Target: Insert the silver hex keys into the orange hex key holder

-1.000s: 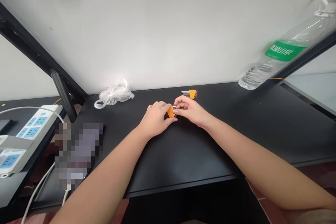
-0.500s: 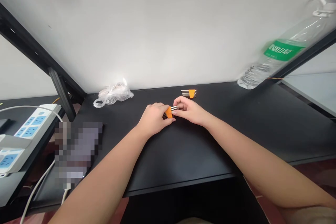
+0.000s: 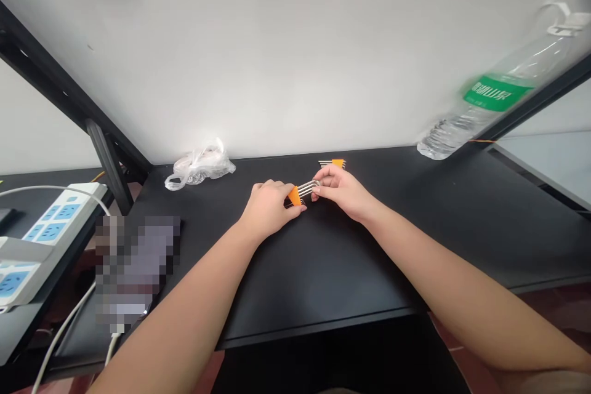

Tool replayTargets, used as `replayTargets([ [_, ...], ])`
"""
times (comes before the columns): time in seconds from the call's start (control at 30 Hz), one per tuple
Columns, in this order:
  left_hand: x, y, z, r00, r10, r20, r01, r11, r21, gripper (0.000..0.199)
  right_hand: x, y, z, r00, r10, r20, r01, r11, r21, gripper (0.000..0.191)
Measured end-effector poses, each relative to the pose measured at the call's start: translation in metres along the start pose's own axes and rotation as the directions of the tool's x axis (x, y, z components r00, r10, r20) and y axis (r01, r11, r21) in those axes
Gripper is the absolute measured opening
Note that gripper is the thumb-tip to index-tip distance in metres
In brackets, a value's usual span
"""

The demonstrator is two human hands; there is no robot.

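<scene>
- Left hand (image 3: 268, 208): fingers gripping orange holder (image 3: 295, 196).
- Right hand (image 3: 345, 192): fingers pinching hex keys (image 3: 307, 188) by their bent ends.
- Second key set (image 3: 338, 163): on bench (image 3: 314, 283), beyond right hand.

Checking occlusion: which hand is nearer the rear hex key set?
Right. The right hand is just in front of the rear hex key set, partly hiding it; the left hand is farther off, front-left.

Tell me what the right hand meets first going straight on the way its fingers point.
Beyond the hex keys at its fingertips, the right hand would likely first meet the orange holder gripped by the left hand, though depth is unclear.
</scene>
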State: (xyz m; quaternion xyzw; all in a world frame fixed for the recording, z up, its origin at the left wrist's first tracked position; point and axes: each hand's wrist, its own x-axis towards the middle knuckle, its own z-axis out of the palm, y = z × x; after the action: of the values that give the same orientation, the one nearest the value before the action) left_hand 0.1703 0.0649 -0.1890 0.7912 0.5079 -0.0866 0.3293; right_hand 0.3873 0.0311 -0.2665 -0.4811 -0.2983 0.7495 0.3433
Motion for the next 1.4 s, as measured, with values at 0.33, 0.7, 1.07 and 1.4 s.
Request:
replayTargets([
  [0.33,-0.001,0.000,-0.003,1.000,-0.020,0.023,0.021,0.999,-0.026,0.027,0.001,0.000,-0.003,0.998,0.027,-0.055,-0.026,0.999,0.033,0.030],
  [0.7,0.001,0.006,-0.011,0.985,-0.140,0.098,0.163,0.942,-0.294,0.029,0.001,0.003,0.007,0.988,-0.005,-0.155,0.018,0.996,0.082,0.034],
  [1.07,0.000,0.002,-0.006,0.977,-0.201,0.065,0.211,0.925,-0.316,0.037,0.009,0.004,-0.031,0.984,0.041,-0.172,-0.044,0.999,-0.011,0.030],
  [1.4,0.001,0.003,-0.003,0.988,-0.151,0.013,0.150,0.966,-0.208,0.029,0.009,0.008,-0.037,0.987,-0.065,-0.149,-0.040,0.790,-0.612,0.012],
])
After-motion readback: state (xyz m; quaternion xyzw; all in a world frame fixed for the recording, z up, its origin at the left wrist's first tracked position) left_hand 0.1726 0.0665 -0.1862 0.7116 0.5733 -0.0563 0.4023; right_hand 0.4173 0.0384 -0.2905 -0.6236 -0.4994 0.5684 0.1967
